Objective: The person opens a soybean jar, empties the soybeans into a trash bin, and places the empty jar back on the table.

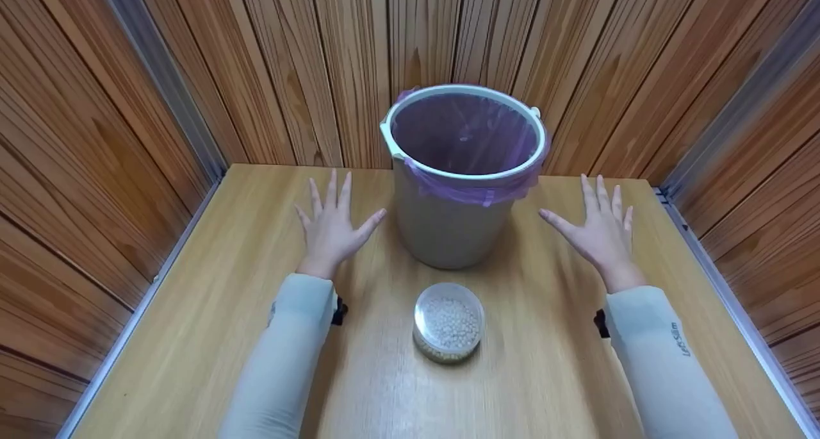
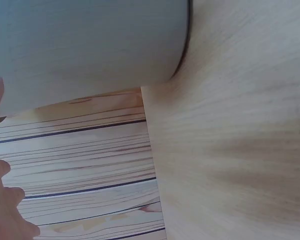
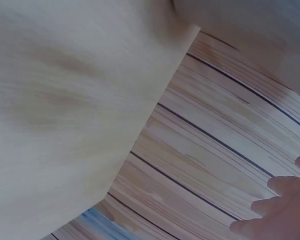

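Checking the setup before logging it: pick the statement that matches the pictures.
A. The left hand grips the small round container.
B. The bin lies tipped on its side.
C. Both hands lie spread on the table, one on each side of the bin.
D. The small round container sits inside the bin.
C: the left hand and right hand lie spread on the table, flanking the upright bin; the small round container stands apart, untouched.

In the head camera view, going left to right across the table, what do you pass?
Left hand → grey bin lined with a purple bag → right hand. The round container of white beads overlaps the bin's span, so it is left out.
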A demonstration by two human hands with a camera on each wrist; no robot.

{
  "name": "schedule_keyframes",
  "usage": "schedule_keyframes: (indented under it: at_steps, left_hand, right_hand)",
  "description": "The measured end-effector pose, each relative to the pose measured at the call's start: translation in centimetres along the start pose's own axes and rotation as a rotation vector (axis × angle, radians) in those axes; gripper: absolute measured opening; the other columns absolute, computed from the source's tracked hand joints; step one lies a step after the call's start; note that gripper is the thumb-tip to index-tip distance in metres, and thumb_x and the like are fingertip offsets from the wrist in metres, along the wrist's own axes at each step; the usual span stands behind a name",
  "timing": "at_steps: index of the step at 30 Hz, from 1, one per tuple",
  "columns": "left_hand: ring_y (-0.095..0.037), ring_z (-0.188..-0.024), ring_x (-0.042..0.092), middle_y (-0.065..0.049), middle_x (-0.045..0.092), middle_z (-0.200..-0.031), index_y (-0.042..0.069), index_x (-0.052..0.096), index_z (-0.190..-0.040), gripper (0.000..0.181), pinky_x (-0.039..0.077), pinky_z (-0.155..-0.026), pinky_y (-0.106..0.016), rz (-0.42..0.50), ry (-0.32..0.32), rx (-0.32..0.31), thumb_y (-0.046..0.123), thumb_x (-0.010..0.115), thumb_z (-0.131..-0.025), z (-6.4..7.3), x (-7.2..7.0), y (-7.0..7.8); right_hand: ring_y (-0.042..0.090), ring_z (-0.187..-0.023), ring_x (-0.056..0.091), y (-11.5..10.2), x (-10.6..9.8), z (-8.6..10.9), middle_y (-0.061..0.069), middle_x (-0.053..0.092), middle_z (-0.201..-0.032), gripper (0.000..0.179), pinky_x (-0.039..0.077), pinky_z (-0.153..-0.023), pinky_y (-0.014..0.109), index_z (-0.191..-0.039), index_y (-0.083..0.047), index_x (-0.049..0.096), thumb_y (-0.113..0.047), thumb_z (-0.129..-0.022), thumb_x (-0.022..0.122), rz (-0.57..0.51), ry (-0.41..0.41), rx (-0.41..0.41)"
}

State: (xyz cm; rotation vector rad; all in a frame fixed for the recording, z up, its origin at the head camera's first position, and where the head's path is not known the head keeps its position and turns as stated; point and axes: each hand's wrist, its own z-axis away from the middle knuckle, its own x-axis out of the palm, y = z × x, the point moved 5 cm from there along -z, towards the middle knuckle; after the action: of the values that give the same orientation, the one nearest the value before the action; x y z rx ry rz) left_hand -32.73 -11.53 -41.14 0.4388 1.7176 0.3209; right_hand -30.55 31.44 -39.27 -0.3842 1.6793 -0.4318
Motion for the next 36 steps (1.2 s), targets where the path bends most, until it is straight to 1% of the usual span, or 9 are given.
schedule_keyframes:
  at_steps: [5,10,14,17,20,24,30,33,36]
  left_hand:
    - [-0.036,-0.151,-0.018,-0.001,-0.007,-0.168,0.026,0.004,-0.160,0.098,-0.002,-0.113,-0.075,0.120,-0.020,-0.003,0.077,0.044,-0.087,0.6,0.3,0.3]
    - [-0.033,-0.153,-0.013,0.004,-0.004,-0.168,0.029,0.005,-0.160,0.096,0.005,-0.117,-0.070,0.263,-0.036,-0.005,0.076,0.046,-0.087,1.6,0.6,0.6]
    - [-0.030,-0.154,-0.007,0.005,0.001,-0.168,0.029,0.008,-0.160,0.095,0.010,-0.117,-0.069,0.349,-0.036,0.015,0.075,0.048,-0.087,2.3,0.9,1.0]
    - [-0.028,-0.155,-0.002,0.006,0.006,-0.168,0.028,0.010,-0.160,0.093,0.012,-0.119,-0.065,0.385,-0.036,0.030,0.071,0.051,-0.089,2.9,1.3,1.2]
    - [-0.028,-0.155,0.002,0.004,0.010,-0.168,0.025,0.012,-0.160,0.091,0.013,-0.120,-0.063,0.417,-0.035,0.051,0.066,0.054,-0.091,3.9,1.7,1.5]
    - [-0.026,-0.155,0.006,0.004,0.011,-0.168,0.027,0.013,-0.160,0.090,0.014,-0.120,-0.061,0.454,-0.058,0.052,0.065,0.056,-0.090,5.1,2.5,1.9]
    - [-0.022,-0.155,0.009,0.006,0.012,-0.167,0.033,0.012,-0.159,0.089,0.015,-0.121,-0.058,0.507,-0.101,0.031,0.065,0.057,-0.090,6.9,3.9,2.7]
    - [-0.025,-0.154,0.012,0.003,0.013,-0.167,0.033,0.012,-0.159,0.089,0.017,-0.120,-0.060,0.533,-0.120,0.019,0.065,0.057,-0.089,7.7,4.7,3.0]
    - [-0.029,-0.153,0.016,0.001,0.014,-0.167,0.037,0.012,-0.159,0.089,0.019,-0.118,-0.062,0.552,-0.151,-0.008,0.066,0.058,-0.088,8.4,5.6,3.2]
  right_hand:
    - [0.043,-0.149,-0.018,-0.1,0.1,0.6,0.012,-0.013,-0.166,0.105,-0.014,-0.115,0.067,-0.160,-0.020,-0.006,-0.073,-0.088,0.048,-0.086,-0.029,0.018]
    - [0.040,-0.150,-0.018,-0.4,0.7,1.3,0.009,-0.014,-0.166,0.104,-0.004,-0.112,0.075,-0.159,-0.025,-0.009,-0.072,-0.088,0.051,-0.212,-0.103,0.044]
    - [0.043,-0.150,-0.015,-0.8,1.4,2.1,0.012,-0.015,-0.166,0.102,0.003,-0.110,0.078,-0.159,-0.030,-0.010,-0.070,-0.089,0.053,-0.302,-0.149,0.072]
    - [0.045,-0.151,-0.009,-1.2,2.1,2.8,0.014,-0.012,-0.166,0.099,0.006,-0.112,0.075,-0.159,-0.030,-0.008,-0.066,-0.090,0.055,-0.376,-0.168,0.073]
    - [0.043,-0.152,-0.004,-1.8,3.0,3.6,0.011,-0.006,-0.168,0.094,0.009,-0.115,0.073,-0.159,-0.031,-0.006,-0.060,-0.093,0.055,-0.438,-0.181,0.053]
    - [0.038,-0.154,0.002,-2.4,4.3,4.8,0.007,0.004,-0.168,0.086,0.011,-0.117,0.068,-0.160,-0.028,0.001,-0.049,-0.097,0.055,-0.502,-0.171,0.007]
    - [0.032,-0.154,0.004,-3.0,5.9,6.3,0.006,0.012,-0.168,0.077,0.008,-0.121,0.062,-0.160,-0.023,0.009,-0.039,-0.100,0.055,-0.587,-0.164,-0.014]
    - [0.032,-0.154,0.007,-3.1,6.7,6.8,0.009,0.014,-0.167,0.075,0.008,-0.123,0.058,-0.160,-0.017,0.012,-0.033,-0.101,0.054,-0.620,-0.157,-0.038]
    - [0.032,-0.154,0.009,-3.2,7.6,7.3,0.012,0.016,-0.166,0.073,0.008,-0.124,0.053,-0.159,-0.012,0.014,-0.029,-0.101,0.054,-0.646,-0.153,-0.050]
